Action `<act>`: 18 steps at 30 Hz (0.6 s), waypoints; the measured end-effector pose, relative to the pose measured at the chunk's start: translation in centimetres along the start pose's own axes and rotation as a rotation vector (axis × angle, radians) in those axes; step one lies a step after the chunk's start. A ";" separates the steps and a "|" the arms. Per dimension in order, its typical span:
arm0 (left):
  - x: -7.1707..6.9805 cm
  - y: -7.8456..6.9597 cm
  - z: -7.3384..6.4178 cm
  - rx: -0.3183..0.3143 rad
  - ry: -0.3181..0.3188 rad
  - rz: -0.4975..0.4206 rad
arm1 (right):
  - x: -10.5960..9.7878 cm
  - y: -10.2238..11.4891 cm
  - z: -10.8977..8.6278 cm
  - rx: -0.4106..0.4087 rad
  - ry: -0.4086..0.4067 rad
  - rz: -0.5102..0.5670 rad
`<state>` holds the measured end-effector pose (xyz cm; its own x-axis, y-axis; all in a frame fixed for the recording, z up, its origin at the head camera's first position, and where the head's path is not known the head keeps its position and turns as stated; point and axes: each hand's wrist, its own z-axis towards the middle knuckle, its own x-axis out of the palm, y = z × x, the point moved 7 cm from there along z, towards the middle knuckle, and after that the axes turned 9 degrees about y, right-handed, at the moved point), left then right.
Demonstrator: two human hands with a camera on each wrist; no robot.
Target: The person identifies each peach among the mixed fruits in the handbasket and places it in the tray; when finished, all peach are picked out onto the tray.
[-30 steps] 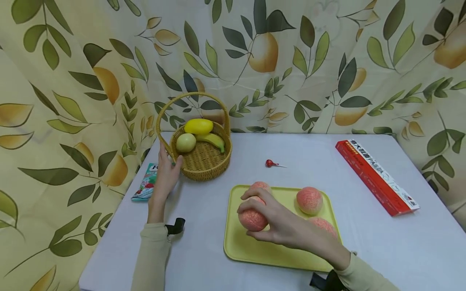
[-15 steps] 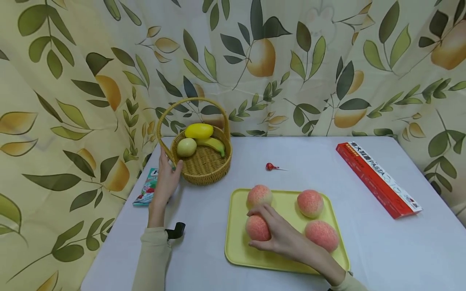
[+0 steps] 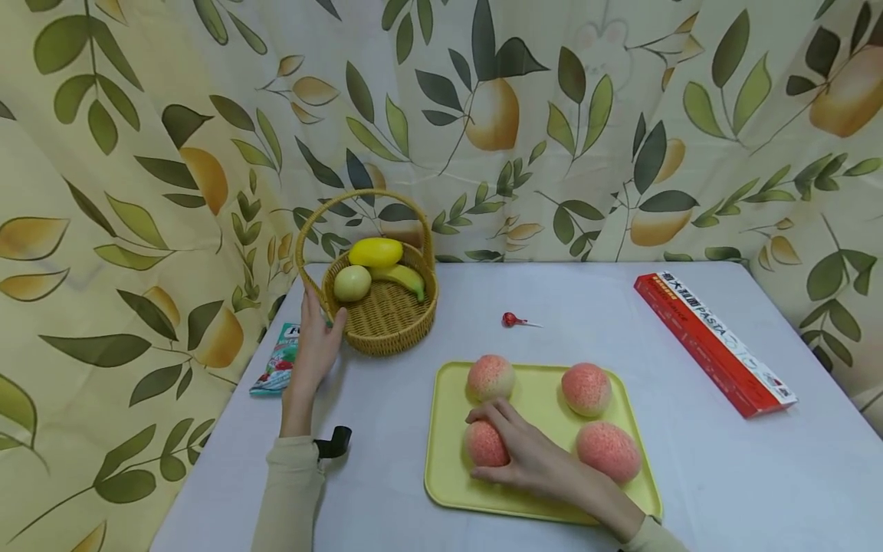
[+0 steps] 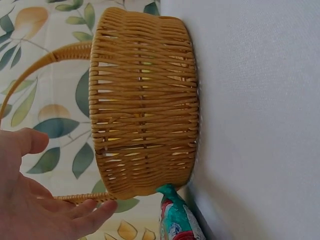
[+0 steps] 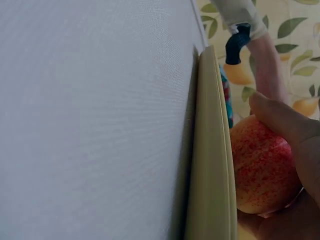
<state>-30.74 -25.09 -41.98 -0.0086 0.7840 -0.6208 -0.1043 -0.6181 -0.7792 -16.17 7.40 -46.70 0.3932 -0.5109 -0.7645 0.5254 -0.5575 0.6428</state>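
Observation:
My right hand [image 3: 534, 456] holds a pink speckled peach [image 3: 486, 443] between thumb and fingers, low at the left part of the yellow tray [image 3: 448, 479]. In the right wrist view the peach [image 5: 262, 167] appears just beyond the tray's edge [image 5: 212, 150]; contact with its floor is hidden. Other peaches sit on the tray: one behind [image 3: 491, 376], two at the right [image 3: 608, 452]. My left hand [image 3: 317, 345] rests against the left side of the wicker basket [image 3: 389, 337]. In the left wrist view its fingers [image 4: 97, 217] lie along the handle's base, thumb apart.
Inside the basket are a yellow mango-like fruit [image 3: 375, 251], a banana [image 3: 403, 280] and a pale green round fruit [image 3: 352, 284]. A snack bag [image 3: 278, 364] lies by the left forearm. A red lollipop [image 3: 510, 320] and a red pasta box [image 3: 713, 345] lie behind and right of the tray.
My right hand has lowered the peach toward the tray, uncovering the peaches behind and at the right. My left hand stays at the basket. The head view has tilted slightly up.

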 end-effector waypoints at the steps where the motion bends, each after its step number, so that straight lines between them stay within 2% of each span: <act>1: 0.0 -0.1 0.0 0.001 0.001 -0.002 | 0.0 -0.1 -0.1 0.002 0.001 -0.006; 10: 0.3 -0.4 0.6 0.005 0.007 -0.009 | -0.7 -0.2 -1.2 0.023 0.040 -0.080; 15: -0.2 -0.2 0.3 -0.011 0.000 -0.003 | -0.4 0.1 -0.8 0.000 0.050 -0.048; 18: -0.4 0.1 0.2 -0.010 -0.005 -0.008 | -0.3 0.2 -0.7 0.031 0.073 -0.041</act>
<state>-30.97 -25.47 -41.83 -0.0131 0.7892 -0.6141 -0.0949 -0.6123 -0.7849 -15.62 7.92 -46.39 0.4262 -0.4386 -0.7912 0.5192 -0.5976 0.6110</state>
